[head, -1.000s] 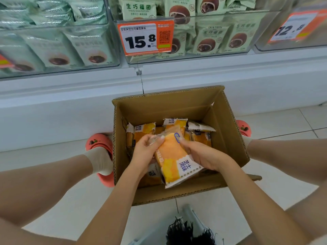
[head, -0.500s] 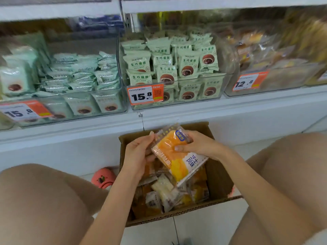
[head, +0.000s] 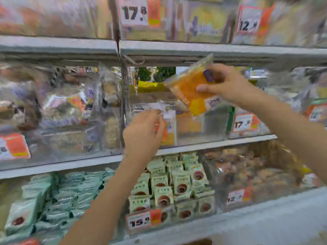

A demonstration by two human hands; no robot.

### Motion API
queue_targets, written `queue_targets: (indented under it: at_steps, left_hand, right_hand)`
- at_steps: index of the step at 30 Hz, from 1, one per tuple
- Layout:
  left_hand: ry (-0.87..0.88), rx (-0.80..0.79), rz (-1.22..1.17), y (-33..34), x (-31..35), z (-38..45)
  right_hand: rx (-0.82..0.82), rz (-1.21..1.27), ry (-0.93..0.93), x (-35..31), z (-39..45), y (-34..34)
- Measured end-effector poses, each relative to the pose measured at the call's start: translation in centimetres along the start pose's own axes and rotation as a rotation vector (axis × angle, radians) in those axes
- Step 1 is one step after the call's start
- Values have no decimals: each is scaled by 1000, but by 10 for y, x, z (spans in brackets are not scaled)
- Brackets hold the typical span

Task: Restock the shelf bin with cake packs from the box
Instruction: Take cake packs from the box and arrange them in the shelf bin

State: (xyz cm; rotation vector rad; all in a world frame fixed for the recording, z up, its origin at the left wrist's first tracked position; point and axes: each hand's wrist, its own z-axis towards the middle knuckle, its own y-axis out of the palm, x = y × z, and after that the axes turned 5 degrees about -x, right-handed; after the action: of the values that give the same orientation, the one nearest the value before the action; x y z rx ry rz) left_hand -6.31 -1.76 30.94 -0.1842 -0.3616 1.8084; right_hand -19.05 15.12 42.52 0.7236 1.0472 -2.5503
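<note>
My right hand [head: 224,85] pinches an orange cake pack [head: 190,89] in a clear wrapper and holds it tilted over the open top of the clear shelf bin [head: 212,124] on the middle shelf. My left hand [head: 143,133] is lower and to the left, with its fingers curled at the bin's clear front rim [head: 159,110]. At least one orange pack [head: 169,129] stands upright inside the bin behind its front wall. The box is out of view below. The whole frame is motion-blurred.
A 17.8 price tag [head: 244,122] sits at the bin's right. Neighbouring clear bins [head: 62,121] hold other wrapped snacks. The shelf below carries green-and-white packs [head: 177,183] behind a 15.8 tag [head: 141,221]. Another shelf [head: 177,48] runs close above the bin.
My view swung up from the box to the shelves. The right hand lifted the cake pack up to the middle-shelf bin. The left hand let go of the pack and went to the bin's front.
</note>
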Motion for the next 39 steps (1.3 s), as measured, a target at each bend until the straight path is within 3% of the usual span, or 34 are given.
queue_targets:
  at_steps: [3, 7, 9, 12, 20, 25, 30, 33, 36, 39]
  left_hand:
    - [7, -102, 193, 42, -17, 26]
    - [16, -44, 371, 65, -28, 18]
    - [38, 28, 358, 71, -31, 17]
    - [54, 95, 348, 76, -34, 17]
    - [52, 85, 357, 80, -35, 17]
    - [55, 59, 359, 77, -34, 16]
    - [47, 24, 337, 74, -33, 18]
    - [45, -19, 310, 72, -34, 16]
    - [89, -26, 241, 70, -34, 18]
    - [226, -23, 140, 65, -34, 2]
  right_hand:
    - [-64, -190, -30, 9, 53, -19]
    - [-462, -633, 98, 46, 88, -13]
    - [-587, -685, 174, 70, 96, 1]
    - [-644, -667, 224, 102, 105, 26]
    - [-584, -626, 165, 140, 107, 54]
    - [-601, -1100, -124, 126, 96, 54]
    - [-615, -1010, -99, 131, 91, 51]
    - [-600, -781, 17, 132, 91, 47]
    - [-464, -685, 61, 115, 81, 38]
    - [-155, -609, -78, 92, 54, 41]
